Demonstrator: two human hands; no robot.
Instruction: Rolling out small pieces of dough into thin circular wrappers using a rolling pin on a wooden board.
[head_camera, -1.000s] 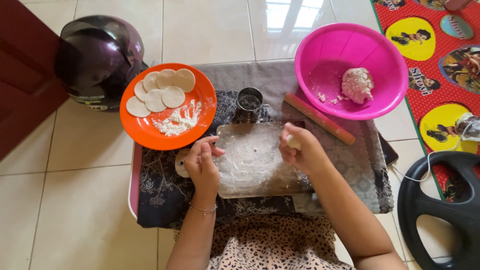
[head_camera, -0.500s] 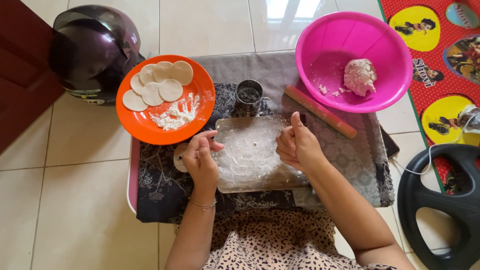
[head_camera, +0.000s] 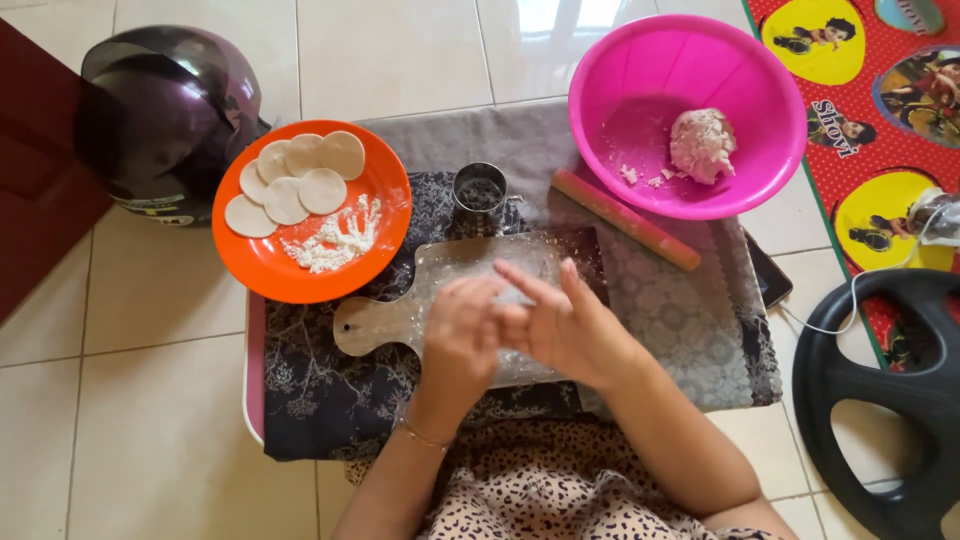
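My left hand (head_camera: 462, 335) and my right hand (head_camera: 565, 325) meet over the middle of a floury wooden board (head_camera: 460, 268), fingertips touching each other. Whether a bit of dough lies between them is hidden. An orange plate (head_camera: 312, 225) to the left holds several round white dough discs (head_camera: 295, 180) and a pile of flour (head_camera: 335, 240). A small metal cup (head_camera: 480, 192) stands behind the board. A wooden rolling pin (head_camera: 625, 218) lies at the board's far right. A pink bowl (head_camera: 690, 110) holds a lump of dough (head_camera: 702, 145).
A patterned cloth (head_camera: 330, 390) covers the low surface under the board. A dark helmet (head_camera: 160, 110) sits at the far left on the tiled floor. A black wheel-shaped object (head_camera: 880, 390) lies at the right, beside a red picture mat (head_camera: 880, 100) and a phone (head_camera: 768, 275).
Both hands left the board's sides and came together over its middle. The camera view shifted slightly downward.
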